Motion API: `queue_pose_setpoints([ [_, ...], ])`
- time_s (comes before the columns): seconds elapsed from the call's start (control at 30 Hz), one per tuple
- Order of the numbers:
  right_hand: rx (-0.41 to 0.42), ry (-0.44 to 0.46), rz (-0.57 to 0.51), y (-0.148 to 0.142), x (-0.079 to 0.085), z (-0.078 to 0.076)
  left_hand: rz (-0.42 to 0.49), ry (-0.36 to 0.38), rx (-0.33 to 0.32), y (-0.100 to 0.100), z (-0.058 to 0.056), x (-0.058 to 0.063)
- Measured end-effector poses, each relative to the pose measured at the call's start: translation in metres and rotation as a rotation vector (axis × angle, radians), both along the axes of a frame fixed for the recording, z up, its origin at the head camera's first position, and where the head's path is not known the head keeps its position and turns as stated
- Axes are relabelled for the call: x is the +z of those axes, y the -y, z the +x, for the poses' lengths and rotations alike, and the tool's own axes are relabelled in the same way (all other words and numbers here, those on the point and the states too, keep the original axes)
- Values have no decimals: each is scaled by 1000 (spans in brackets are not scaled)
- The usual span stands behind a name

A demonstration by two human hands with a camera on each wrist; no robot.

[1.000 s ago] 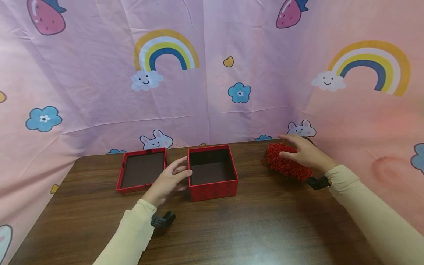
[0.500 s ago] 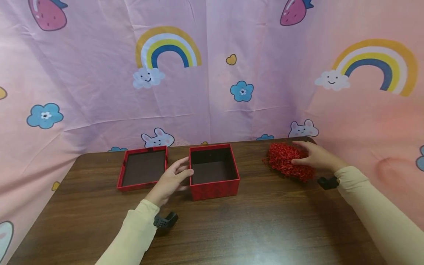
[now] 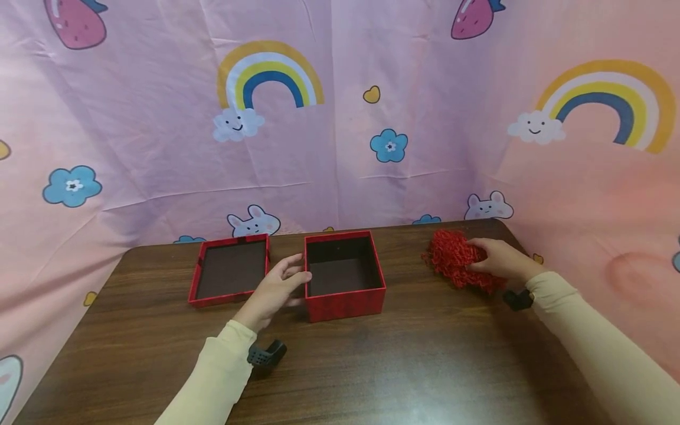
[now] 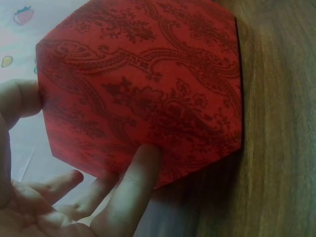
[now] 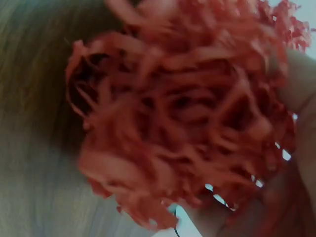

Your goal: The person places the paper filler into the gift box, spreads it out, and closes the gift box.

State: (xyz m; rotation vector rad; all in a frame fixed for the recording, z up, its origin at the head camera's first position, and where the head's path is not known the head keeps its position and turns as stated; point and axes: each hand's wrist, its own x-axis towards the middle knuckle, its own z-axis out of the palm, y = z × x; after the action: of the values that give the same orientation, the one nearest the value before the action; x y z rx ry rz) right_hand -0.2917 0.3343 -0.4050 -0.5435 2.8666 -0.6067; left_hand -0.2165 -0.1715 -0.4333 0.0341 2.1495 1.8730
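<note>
My right hand (image 3: pixel 496 260) has its fingers curled into the near-right side of a heap of red shredded paper (image 3: pixel 451 257), pinching a loose bunch of strands; the heap lies close to the far right corner of the wooden table (image 3: pixel 398 366), and I can't tell whether any of it is off the surface. My left hand (image 3: pixel 268 293) is spread along the left wall of the red box (image 3: pixel 345 306), fingertips touching its patterned side without clasping it. The box stands upright near the middle of the far edge, open at the top, its dark inside bare. Left of it, toward the far left corner, the lid (image 3: pixel 231 271) lies hollow side up. I judge the step in hand to be gathering the paper; the next move calls for drawing my fingers tighter under the tangle so few strands drop, with the left hand keeping the box steady.
</note>
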Motion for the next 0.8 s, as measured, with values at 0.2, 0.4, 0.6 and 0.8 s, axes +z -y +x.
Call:
queue_pose_setpoints([
  [0.2, -9, -50, 22, 2, -2, -2, 2, 8, 7, -1, 1, 1],
  [0.4, 7, -111, 31, 3, 1, -1, 21, -1, -5, -1, 3, 2],
  [0.6, 22, -165, 34, 3, 8, 1, 25, -11, -13, -1, 3, 2],
  [0.8, 27, -166, 26, 9, 20, 1, 23, -9, -6, 1, 3, 2],
])
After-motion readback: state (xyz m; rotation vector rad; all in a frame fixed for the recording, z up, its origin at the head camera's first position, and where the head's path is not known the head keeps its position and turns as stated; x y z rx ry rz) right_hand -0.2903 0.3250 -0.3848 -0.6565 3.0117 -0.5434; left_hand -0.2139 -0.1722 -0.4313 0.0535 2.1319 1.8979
